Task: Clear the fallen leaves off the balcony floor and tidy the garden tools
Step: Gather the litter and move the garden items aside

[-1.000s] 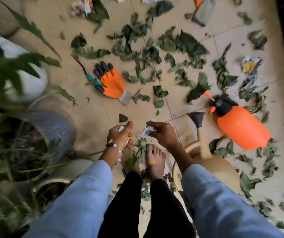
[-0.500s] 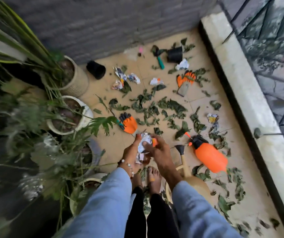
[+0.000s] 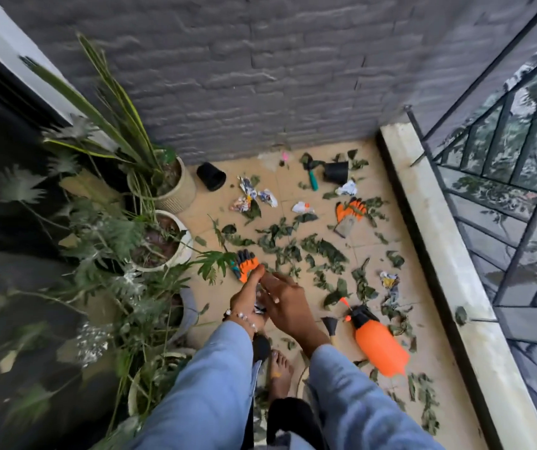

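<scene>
At centre, the left hand point(image 3: 246, 302) curls around crumpled paper point(image 3: 259, 309), while the right hand point(image 3: 285, 303) hovers over it with fingers straight and apart. An orange sprayer point(image 3: 378, 347) lies at 4 o'clock from the hands. Leaves point(image 3: 309, 251) litter the floor point(image 3: 374, 241) from 12 to 2 o'clock, with gloves point(image 3: 349, 212) and a trowel point(image 3: 311, 177) farther near the wall.

Tan tiled floor point(image 3: 371, 254) carries scattered leaves point(image 3: 322, 248), gloves point(image 3: 350, 211), orange sprayer point(image 3: 377, 347), pots point(image 3: 211, 176).

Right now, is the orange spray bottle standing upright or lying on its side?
Lying on its side. The orange spray bottle stretches flat along the balcony floor, black nozzle end pointing toward the wall, among fallen leaves.
</scene>
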### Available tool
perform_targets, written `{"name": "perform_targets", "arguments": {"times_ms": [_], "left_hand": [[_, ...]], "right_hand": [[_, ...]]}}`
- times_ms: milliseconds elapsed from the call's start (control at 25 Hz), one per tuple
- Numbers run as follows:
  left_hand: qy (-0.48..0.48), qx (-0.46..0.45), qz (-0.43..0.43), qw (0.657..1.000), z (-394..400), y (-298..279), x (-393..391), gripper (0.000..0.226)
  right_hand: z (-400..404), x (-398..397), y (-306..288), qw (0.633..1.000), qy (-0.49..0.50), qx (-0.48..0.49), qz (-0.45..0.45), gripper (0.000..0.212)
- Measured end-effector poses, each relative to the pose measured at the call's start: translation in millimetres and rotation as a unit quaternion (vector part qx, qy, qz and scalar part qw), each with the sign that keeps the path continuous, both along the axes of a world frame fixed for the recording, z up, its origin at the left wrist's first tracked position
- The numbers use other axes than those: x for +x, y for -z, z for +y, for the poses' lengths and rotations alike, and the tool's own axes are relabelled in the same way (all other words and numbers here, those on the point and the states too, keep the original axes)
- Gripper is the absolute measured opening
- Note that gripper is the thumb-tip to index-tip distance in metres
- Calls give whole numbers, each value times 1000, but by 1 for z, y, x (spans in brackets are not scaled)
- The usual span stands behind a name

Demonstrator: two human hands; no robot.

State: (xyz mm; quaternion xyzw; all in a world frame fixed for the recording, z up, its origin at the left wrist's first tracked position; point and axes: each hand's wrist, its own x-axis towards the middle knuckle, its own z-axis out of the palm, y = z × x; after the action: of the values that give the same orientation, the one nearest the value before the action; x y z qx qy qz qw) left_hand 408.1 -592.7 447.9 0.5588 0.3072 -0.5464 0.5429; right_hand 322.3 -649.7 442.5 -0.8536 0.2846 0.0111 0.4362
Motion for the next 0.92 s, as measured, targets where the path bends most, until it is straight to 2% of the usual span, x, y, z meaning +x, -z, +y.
{"name": "perform_targets", "arguments": {"times_ms": [80,160,200,280,360,440,600,680,840,920], "left_hand": [[-22,13,-32,999,0,-2,19,56],[-41,0,-54,998,-1,1,45,43],[-42,-5,-64,997,-2,4,63,33],[-32,30,-92,995,-5,4,97,17],[-31,41,-110,993,-7,2,133,15],[-51,40,-148,987,-10,-2,170,23],[-20,29,-209,977,-20,6,226,25],[0,27,-208,978,-23,15,247,26],[-47,35,-193,979,-34,42,277,28],[-77,47,-191,978,-44,61,290,30]], "right_hand": [[-12,14,-10,997,-58,33,47,49],[-26,35,-19,985,-78,141,61,38],[-31,47,-20,974,-41,220,39,39],[-41,69,-19,924,124,361,-7,42],[-52,93,-13,878,265,399,-15,41],[-67,115,-7,853,340,395,9,34],[-97,150,13,857,369,356,54,26],[-107,164,21,872,350,333,75,27],[-131,193,52,928,217,265,144,25],[-150,214,76,949,128,201,207,24]]}}
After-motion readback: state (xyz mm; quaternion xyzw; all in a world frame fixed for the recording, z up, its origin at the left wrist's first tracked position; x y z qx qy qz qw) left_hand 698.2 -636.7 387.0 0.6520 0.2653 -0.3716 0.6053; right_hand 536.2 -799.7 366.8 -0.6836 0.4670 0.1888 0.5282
